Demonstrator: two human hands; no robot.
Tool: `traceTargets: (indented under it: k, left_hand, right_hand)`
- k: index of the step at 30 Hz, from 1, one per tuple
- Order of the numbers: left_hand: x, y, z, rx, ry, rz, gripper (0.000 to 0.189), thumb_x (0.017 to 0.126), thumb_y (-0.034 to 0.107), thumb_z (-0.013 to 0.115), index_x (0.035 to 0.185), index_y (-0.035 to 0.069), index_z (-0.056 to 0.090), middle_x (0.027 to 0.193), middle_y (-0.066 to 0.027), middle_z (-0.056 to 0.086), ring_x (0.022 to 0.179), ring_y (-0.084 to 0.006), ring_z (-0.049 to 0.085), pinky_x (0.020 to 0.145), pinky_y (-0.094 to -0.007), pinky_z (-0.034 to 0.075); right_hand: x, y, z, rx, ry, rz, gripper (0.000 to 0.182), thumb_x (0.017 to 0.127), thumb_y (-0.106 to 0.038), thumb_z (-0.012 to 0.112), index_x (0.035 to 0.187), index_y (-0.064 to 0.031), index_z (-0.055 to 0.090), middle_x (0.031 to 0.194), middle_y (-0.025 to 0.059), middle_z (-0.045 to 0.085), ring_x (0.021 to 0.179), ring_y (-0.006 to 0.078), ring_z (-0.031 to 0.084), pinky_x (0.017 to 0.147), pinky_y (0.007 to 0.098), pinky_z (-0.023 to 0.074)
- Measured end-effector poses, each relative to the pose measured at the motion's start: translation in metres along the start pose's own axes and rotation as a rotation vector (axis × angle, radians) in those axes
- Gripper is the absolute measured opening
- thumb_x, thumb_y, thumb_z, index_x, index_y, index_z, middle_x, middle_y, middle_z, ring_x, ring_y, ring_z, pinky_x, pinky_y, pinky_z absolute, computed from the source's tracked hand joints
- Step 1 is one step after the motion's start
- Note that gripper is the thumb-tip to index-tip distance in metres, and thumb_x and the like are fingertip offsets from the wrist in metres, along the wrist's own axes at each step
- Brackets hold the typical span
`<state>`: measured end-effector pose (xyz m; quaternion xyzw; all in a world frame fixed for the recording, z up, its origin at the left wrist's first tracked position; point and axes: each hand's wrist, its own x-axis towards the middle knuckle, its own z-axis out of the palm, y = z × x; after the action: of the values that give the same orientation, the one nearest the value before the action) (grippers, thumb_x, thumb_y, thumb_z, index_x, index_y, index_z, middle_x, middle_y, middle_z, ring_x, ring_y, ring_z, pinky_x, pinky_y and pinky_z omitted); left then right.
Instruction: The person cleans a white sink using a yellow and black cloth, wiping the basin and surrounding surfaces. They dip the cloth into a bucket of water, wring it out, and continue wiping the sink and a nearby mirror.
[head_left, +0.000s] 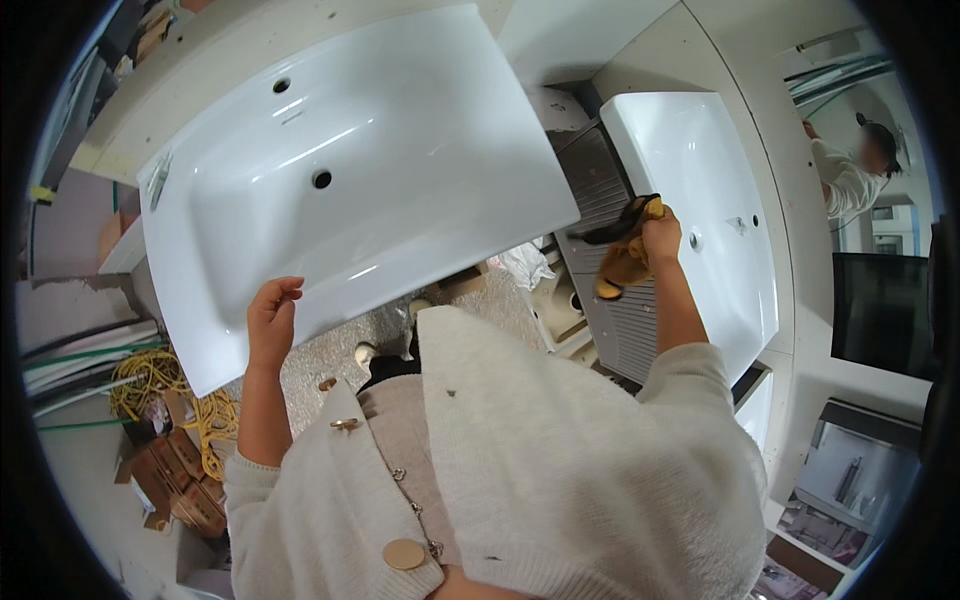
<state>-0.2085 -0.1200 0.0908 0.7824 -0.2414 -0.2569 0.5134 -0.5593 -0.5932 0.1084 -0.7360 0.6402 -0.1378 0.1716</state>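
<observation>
A large white ceramic washbasin (405, 157) lies before me, with a tap hole and a round drain hole. My left hand (272, 315) is above its near rim, fingers curled, with nothing seen in it; whether it touches the rim I cannot tell. On the right, my right hand (662, 236) grips a bunched yellow-brown and black cloth (626, 255), which hangs over a dark ribbed panel (630, 315). Beside that hand is a second, smaller white basin (720, 150), mounted by the wall, with a small clear scrap near its tap hole.
A beige sink (559, 304) and a white plastic bag (527, 262) lie low between the basins. Yellow rope (146, 375), pipes and brown cardboard boxes (169, 465) are at the lower left. A mirror (862, 150) at the right reflects a person.
</observation>
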Motion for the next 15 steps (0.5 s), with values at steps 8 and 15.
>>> traceTargets:
  k: [8,15]
  left_hand:
    - [0.067,0.1,0.07,0.243,-0.276,0.251,0.043,0.08,-0.005,0.051,0.12,0.009,0.054,0.114,-0.0122,0.057,0.097,-0.0241,0.059,0.083,-0.0321,0.049]
    - [0.101,0.185,0.039,0.594,-0.168,0.532,0.04,0.076,-0.002,0.054,0.115,0.006,0.056,0.114,-0.0166,0.057,0.107,-0.0343,0.053,0.092,-0.0385,0.043]
  right_hand:
    - [-0.071,-0.042,0.125,0.333,-0.34,-0.763,0.051,0.071,0.0,0.061,0.121,-0.0045,0.054,0.114,0.017,0.059,0.114,0.0314,0.051,0.095,0.0377,0.0392]
    - [-0.029,-0.029,0.091,0.138,-0.182,-0.689,0.033,0.07,-0.01,0.064,0.102,-0.0042,0.061,0.105,0.0145,0.061,0.099,0.0329,0.058,0.079,0.0429,0.046]
